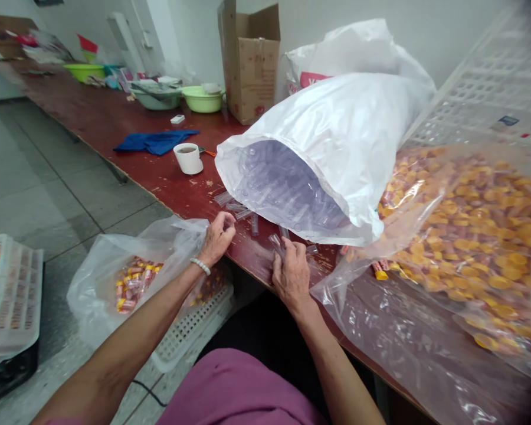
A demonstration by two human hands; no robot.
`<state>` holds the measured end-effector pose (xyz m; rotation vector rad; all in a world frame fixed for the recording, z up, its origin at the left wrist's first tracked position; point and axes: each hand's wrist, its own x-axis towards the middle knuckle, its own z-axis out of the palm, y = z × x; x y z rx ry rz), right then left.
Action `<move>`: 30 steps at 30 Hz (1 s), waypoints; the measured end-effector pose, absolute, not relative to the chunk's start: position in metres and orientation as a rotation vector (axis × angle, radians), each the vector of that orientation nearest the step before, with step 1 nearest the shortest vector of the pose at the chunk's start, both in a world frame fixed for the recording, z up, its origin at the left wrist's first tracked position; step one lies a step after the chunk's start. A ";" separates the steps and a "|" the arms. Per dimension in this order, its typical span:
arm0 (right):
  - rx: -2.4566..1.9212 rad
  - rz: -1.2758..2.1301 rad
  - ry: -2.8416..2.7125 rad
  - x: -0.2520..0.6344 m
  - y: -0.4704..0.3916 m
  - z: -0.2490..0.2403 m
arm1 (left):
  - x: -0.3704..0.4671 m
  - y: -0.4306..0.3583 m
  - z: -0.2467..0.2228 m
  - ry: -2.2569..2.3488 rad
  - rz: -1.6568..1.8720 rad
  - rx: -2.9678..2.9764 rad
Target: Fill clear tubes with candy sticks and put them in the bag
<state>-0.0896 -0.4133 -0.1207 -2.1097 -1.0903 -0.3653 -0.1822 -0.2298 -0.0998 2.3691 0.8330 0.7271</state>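
Observation:
My left hand [218, 239], with a beaded bracelet at the wrist, is at the table's front edge, its fingers curled together; whether they pinch anything is too small to tell. My right hand [292, 271] is closed round a clear plastic tube [275, 241] just over the red table [252, 255]. Several more clear tubes [254, 224] lie between the hands and a white sack [336, 136]. The sack lies on its side, its mouth facing me, with many clear tubes inside.
Yellow-capped tubes fill a plastic-lined basket [478, 236] at right. Below left, a lined basket [181, 339] holds wrapped pieces [135, 283]; another basket [15, 295] stands beyond. A white cup [188, 159], blue cloth [157, 141], basins [202, 100] and cardboard box [256, 77] are on the table.

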 end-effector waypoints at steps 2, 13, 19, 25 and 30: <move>-2.010 -0.334 -1.032 -0.090 -0.415 -0.118 | -0.171 -0.230 -0.095 0.887 0.689 2.374; -2.110 -0.131 -0.356 -0.061 -0.493 -0.100 | -0.113 -0.251 -0.085 1.158 0.299 2.524; -2.441 -0.167 -0.857 -0.046 -0.472 -0.102 | -0.149 -0.260 -0.084 0.855 0.437 2.328; -2.676 -0.133 -1.053 -0.034 -0.448 -0.097 | -0.173 -0.279 -0.088 0.425 0.404 1.841; -2.638 -0.142 -1.049 -0.040 -0.455 -0.099 | -0.170 -0.291 -0.096 0.359 0.442 1.608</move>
